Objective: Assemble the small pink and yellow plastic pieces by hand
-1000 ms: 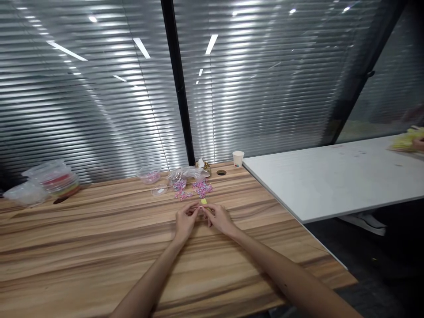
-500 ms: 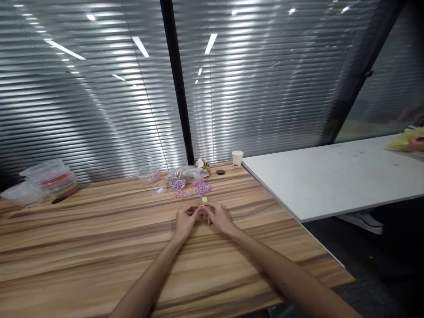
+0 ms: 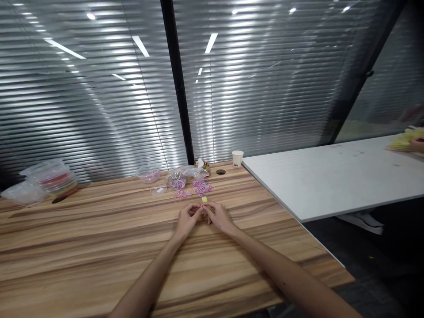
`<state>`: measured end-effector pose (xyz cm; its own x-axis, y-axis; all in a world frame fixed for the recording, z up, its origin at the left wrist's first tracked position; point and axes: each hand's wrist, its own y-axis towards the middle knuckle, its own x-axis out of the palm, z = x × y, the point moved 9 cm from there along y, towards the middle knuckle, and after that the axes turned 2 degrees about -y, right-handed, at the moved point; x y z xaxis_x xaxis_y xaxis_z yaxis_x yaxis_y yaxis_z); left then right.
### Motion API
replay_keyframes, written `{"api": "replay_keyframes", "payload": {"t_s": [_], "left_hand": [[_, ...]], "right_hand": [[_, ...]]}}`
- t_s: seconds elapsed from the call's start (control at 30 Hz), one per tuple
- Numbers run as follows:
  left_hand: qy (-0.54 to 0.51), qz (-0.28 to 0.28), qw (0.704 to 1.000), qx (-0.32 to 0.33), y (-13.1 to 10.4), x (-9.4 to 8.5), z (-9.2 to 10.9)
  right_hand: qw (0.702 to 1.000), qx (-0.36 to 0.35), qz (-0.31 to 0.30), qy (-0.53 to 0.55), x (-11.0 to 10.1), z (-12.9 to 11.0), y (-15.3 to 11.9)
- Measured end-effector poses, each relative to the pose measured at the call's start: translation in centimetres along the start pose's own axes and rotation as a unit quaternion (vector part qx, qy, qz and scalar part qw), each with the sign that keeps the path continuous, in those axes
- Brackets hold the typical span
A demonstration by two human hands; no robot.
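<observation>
My left hand point(image 3: 188, 219) and my right hand point(image 3: 217, 215) meet above the wooden table point(image 3: 99, 247), with thumbs and forefingers pinched together at the same spot. Whatever lies between the fingertips is too small to name. A small yellow piece point(image 3: 204, 199) shows just beyond the fingertips. Behind it lies a pile of pink and purple loops point(image 3: 201, 187), with a smaller scatter point(image 3: 183, 194) to its left. A clear plastic bag point(image 3: 179, 177) with more of these pieces sits at the back.
A clear tub point(image 3: 149, 174) and a round lid point(image 3: 158, 190) stand left of the bag. Bagged lids point(image 3: 54, 179) lie far left. A paper cup point(image 3: 237, 158) stands at the back edge. Another person's hand point(image 3: 417, 145) is over the white table point(image 3: 338, 176).
My left hand has shifted slightly right, and its fingertips are closer to those of my right hand. My right hand has hardly moved.
</observation>
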<state>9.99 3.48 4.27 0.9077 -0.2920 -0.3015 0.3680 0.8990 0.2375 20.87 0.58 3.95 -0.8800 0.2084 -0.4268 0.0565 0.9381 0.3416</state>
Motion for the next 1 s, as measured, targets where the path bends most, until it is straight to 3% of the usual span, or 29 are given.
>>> {"api": "replay_keyframes", "payload": {"t_s": [0.2, 0.5, 1.0], "left_hand": [[-0.01, 0.006, 1.0, 0.007, 0.0, -0.1, 0.0], [0.021, 0.059, 0.998, 0.007, -0.1, -1.1, 0.3], [-0.031, 0.005, 0.999, 0.035, 0.1, 0.0, 0.2]], "right_hand": [[1.0, -0.012, -0.002, -0.016, -0.1, -0.6, -0.1], [0.999, -0.029, -0.006, -0.035, -0.3, -1.4, -0.3], [0.998, -0.032, -0.013, -0.053, 0.0, -1.0, -0.3]]}}
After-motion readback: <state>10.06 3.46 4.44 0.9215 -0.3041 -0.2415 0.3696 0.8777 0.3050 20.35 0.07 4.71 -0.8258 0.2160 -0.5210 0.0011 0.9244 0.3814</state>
